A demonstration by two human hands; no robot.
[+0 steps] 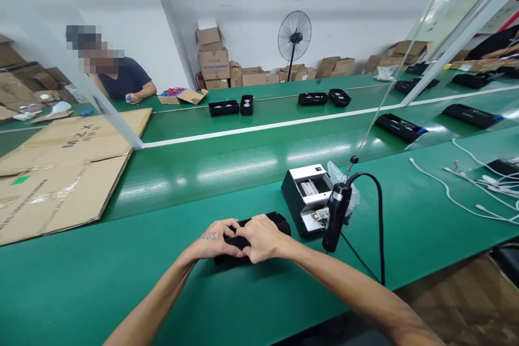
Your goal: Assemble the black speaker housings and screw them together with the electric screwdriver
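A long black casing (280, 221) lies on the green bench in front of me, most of its middle covered by my hands. My left hand (216, 239) is on its left part, with thumb and fingers bent inward and closed against it. Over the middle, my right hand (261, 239) curls its fingers on the same casing, fingertips meeting those of the left. Whether a small part sits between the fingertips is hidden. Just right of the casing stands a silver-and-black machine (310, 194). A black electric screwdriver (338, 216) hangs by a cord in front of that machine.
Beyond the bench runs a green conveyor (194, 167) carrying several black casings (399, 127). Flattened cardboard (60, 173) lies at left. White cables (478, 189) spread over the right side. A co-worker (121, 78) sits across the line. A slanted white post (109, 113) rises at left.
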